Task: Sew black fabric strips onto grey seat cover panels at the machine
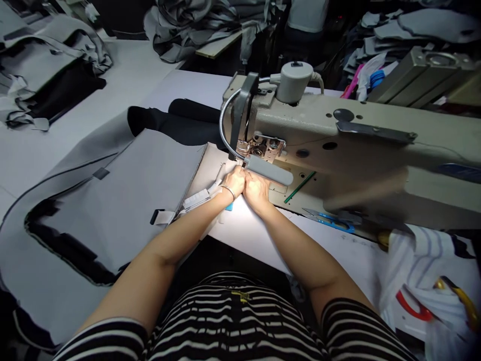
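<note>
My left hand (233, 181) and my right hand (256, 189) meet side by side under the needle area of a sewing machine (361, 135). Both have curled fingers, and the fingertips are partly hidden by the machine's grey lamp (268, 170). From beneath my left hand a large grey fabric piece (158, 160) with dark edging spreads to the left; its edge at the needle is in my left fingers. What my right fingers pinch is too small to make out. White label strips (197, 198) lie along the fabric edge by my left wrist.
Blue thread snips (334, 221) and a green stick (299, 187) lie on the machine bed's right side. Red-handled scissors (413, 307) rest on striped cloth (424, 250) at lower right. Fabric piles (195, 25) stand behind, and a person (306, 17) is at the back.
</note>
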Available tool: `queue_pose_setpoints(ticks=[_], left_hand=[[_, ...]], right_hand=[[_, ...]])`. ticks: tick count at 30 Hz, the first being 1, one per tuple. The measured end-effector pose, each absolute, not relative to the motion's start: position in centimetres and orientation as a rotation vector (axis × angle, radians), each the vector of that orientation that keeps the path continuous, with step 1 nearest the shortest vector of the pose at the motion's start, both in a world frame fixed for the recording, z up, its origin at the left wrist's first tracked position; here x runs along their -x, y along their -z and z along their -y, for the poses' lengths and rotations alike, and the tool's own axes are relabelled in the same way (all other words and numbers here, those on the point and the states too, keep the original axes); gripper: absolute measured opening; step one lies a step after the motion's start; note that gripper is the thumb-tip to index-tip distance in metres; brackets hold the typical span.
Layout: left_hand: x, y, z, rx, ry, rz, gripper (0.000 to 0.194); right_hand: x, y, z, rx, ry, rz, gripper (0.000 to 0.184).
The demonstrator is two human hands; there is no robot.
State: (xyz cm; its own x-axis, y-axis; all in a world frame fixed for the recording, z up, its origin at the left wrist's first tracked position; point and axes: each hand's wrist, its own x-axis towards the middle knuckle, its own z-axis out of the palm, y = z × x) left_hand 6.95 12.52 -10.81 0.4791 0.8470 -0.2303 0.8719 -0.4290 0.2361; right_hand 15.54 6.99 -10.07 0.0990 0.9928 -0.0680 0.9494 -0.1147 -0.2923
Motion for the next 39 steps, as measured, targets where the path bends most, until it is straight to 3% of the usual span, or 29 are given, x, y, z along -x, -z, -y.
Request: queue_pose_setpoints(ticks=[4, 9, 12, 15, 21, 24, 27, 29, 31, 35, 37, 39], left_hand=[[-7.4, 8.3, -10.8, -2.475, 0.065, -1.403, 0.031], [-4.7, -0.2, -7.4, -2.703, -0.044, -1.208, 0.020], [-0.9, -4.3, -9.5, -2.608, -0.096, -1.542, 0.027], [2.6, -4.0, -14.7, -2.508, -0.247, -1.796, 0.034], [3.5, 1.8, -21.2, -2.404, -0.156, -1.441, 0.051], [2.9, 0.7, -19.8, -2.502, -0.262, -1.560, 0.053], [2.9, -2.4, -15.6, -2.775, -0.561, -1.500, 0.051], [2.8, -4.0, -11.7, -3.039, -0.615, -1.073, 0.046], [2.4, -4.4, -7.7, -3.221, -0.557, -0.530, 0.039], [1.3, -1.7, -1.0, -3.327, -0.549, -0.052, 0.035], [1.3, 1.4, 2.2, -3.248, -0.536, 0.029, 0.036], [2.2, 5.1, 5.3, -3.076, -0.309, 0.033, 0.035]], right_hand=[[-15.9, 9.9, -6.6, 2.140, -0.315, 1.929, 0.033], [-16.2, 10.2, -6.6, 2.071, -0.220, 1.947, 0.032], [-16.3, 10.6, -6.8, 2.011, -0.105, 1.893, 0.036], [-16.0, 10.7, -6.7, 1.806, 0.028, 1.866, 0.035], [-13.3, 6.5, -3.9, 1.204, 0.087, 1.911, 0.031], [-12.1, 1.6, -2.4, 0.996, 0.102, 2.039, 0.028], [-11.6, -3.9, -2.9, 1.072, 0.108, 2.003, 0.034], [-10.9, -7.1, -4.5, 1.198, -0.028, 1.992, 0.044], [-9.5, -9.2, -6.4, 1.316, -0.403, 2.030, 0.047], [-5.3, -9.9, -8.9, 1.350, -1.250, 1.889, 0.035], [-3.5, -9.8, -9.3, 1.299, -1.310, 1.737, 0.031], [-2.4, -10.1, -9.4, 1.229, -1.219, 1.668, 0.027]])
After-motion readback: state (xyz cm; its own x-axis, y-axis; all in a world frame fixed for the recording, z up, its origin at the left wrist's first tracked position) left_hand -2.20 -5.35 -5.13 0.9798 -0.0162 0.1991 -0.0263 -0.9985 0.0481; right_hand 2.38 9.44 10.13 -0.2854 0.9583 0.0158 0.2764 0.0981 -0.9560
